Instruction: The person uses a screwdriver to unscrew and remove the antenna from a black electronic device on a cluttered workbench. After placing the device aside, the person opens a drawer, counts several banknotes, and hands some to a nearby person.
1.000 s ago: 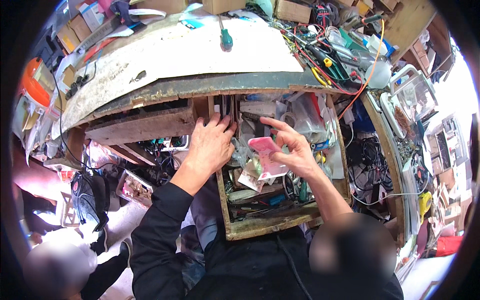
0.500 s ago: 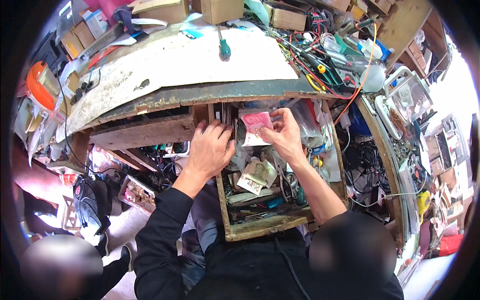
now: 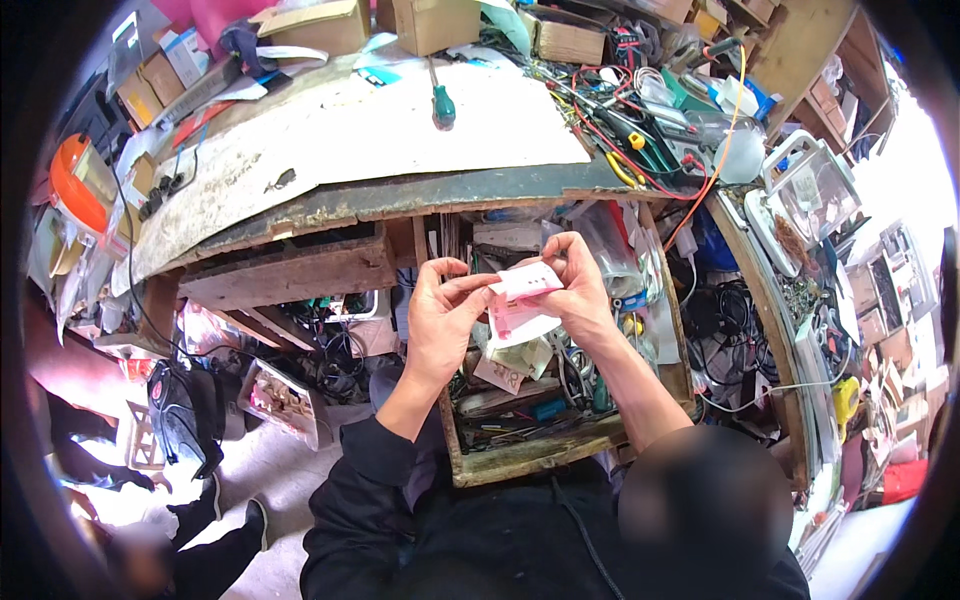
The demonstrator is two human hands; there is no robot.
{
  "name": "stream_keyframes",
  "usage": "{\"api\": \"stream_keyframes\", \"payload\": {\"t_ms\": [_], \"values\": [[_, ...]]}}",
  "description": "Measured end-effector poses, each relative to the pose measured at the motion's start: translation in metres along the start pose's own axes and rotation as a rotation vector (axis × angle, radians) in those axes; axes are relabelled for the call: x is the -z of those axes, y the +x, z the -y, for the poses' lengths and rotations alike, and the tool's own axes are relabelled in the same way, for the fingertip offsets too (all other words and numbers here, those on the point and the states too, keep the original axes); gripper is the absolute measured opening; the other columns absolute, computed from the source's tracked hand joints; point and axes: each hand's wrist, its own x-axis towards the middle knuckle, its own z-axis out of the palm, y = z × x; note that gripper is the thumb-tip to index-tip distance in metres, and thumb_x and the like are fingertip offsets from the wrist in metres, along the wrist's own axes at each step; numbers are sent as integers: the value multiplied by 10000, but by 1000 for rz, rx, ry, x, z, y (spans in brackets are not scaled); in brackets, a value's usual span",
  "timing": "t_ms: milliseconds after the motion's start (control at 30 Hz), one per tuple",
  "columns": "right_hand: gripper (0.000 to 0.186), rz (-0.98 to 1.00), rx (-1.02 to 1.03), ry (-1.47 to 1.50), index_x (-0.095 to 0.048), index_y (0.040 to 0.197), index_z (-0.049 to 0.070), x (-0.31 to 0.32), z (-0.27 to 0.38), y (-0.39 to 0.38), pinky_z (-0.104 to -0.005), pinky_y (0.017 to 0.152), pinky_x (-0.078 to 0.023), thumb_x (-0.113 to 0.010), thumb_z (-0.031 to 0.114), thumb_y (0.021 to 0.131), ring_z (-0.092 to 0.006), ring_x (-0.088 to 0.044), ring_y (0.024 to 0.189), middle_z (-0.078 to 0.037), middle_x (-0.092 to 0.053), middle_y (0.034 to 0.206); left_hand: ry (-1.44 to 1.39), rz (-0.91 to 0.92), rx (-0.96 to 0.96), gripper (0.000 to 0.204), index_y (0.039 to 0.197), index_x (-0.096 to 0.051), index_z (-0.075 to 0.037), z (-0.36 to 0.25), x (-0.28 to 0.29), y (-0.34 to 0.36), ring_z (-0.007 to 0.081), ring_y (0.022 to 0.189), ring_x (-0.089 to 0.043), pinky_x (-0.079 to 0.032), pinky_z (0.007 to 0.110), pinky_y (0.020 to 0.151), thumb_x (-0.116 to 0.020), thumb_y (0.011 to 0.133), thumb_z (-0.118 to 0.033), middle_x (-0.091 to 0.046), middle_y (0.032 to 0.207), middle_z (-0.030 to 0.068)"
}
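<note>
Both hands have met over the open drawer [image 3: 520, 462]: left hand [image 3: 445, 320] and right hand [image 3: 570, 290] fingers pinched on the pink packet [image 3: 520, 300], bench [image 3: 400, 195] edge at twelve o'clock, clutter crowding below.

Pink-and-white paper packet [image 3: 520, 300], small, flat.
Held up by its edges between both hands, tilted, above the open wooden drawer [image 3: 520, 455] crammed with tools and packets under the workbench top.

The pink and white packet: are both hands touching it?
Touching. The head view shows the left hand and the right hand pinching the pink and white packet by its edges.
</note>
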Motion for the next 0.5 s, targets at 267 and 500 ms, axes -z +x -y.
{"api": "stream_keyframes", "payload": {"t_ms": [267, 500], "values": [[541, 99, 80, 99, -438, 1296, 53, -9, -5, -13, -265, 802, -548, -737, -4, 849, -136, -684, 912, -87, -709, 1007, -120, -40, 327, 239, 1198, -558, -19, 1, 6, -6, 169, 915, -700, -591, 348, 779, -587, 1026, -183, -681, 1062, 82], [562, 90, -84, 276, -393, 1485, 92, -7, 1, -12, -316, 850, -562, -624, 199, 984, -209, -687, 1044, -194, -608, 1358, 186, 14, 136, 186, 1105, -678, 21, 6, 17, -9, 80, 828, -674, -549, 233, 722, -706, 932, -44, -724, 937, 40]]}}
